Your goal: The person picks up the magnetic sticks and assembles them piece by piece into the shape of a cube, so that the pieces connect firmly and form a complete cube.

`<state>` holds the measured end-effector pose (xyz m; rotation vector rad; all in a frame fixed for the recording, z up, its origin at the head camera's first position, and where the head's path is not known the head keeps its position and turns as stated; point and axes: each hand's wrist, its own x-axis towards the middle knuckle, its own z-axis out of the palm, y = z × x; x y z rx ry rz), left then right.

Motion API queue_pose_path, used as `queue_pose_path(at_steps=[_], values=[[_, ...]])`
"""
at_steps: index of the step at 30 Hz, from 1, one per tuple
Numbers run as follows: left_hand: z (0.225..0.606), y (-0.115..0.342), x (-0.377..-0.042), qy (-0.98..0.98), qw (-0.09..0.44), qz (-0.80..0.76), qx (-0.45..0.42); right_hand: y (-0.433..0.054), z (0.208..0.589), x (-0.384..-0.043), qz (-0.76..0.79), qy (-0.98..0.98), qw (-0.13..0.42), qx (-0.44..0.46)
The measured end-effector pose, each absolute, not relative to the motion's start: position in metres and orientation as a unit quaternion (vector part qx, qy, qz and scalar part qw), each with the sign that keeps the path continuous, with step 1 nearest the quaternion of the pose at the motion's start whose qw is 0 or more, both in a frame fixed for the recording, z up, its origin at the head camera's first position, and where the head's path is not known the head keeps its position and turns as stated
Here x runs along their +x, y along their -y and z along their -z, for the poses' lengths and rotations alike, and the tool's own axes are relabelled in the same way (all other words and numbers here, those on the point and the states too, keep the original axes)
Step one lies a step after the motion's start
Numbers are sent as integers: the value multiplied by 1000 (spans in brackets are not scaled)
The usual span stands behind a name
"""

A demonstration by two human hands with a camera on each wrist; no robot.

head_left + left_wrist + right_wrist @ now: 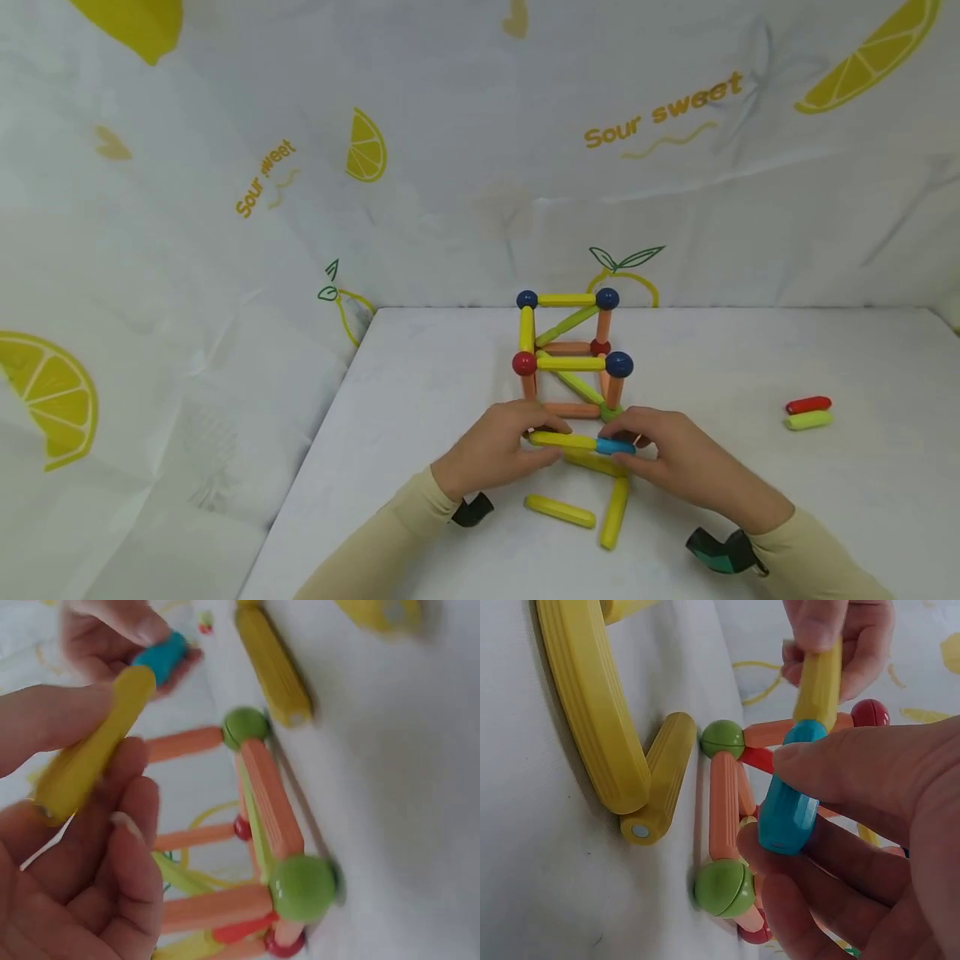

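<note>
Between thumb and fingers, my left hand (504, 443) pinches a yellow magnetic rod (562, 440). My right hand (684, 454) pinches a shorter blue magnetic rod (615, 447). The two rods meet end to end, as the right wrist view shows with the blue rod (791, 799) against the yellow rod (821, 682). Just behind the hands stands a box-shaped frame of rods and balls, with a blue ball (619, 364), a red ball (524, 363) and green balls (304, 888) at its corners. Orange rods (724, 806) form its base and uprights.
Several loose yellow rods lie in front of the frame, among them one rod (559, 511) at the left and another rod (615, 512) at the right. Farther right on the white table (862, 500) lie a red rod (808, 405) and a lime rod (808, 420).
</note>
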<state>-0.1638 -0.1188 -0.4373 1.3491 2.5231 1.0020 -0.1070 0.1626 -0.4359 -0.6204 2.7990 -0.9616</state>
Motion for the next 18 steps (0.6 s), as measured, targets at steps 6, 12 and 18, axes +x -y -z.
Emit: queue_pose_path(at_steps=[6, 12, 18], values=[[443, 112, -158, -782, 113, -479, 383, -164, 438, -108, 326, -922, 59, -202], [446, 105, -156, -752, 144, -555, 326, -164, 439, -109, 338, -917, 65, -201], [448, 100, -156, -731, 146, -579, 329, -163, 439, -109, 339, -918, 73, -194]])
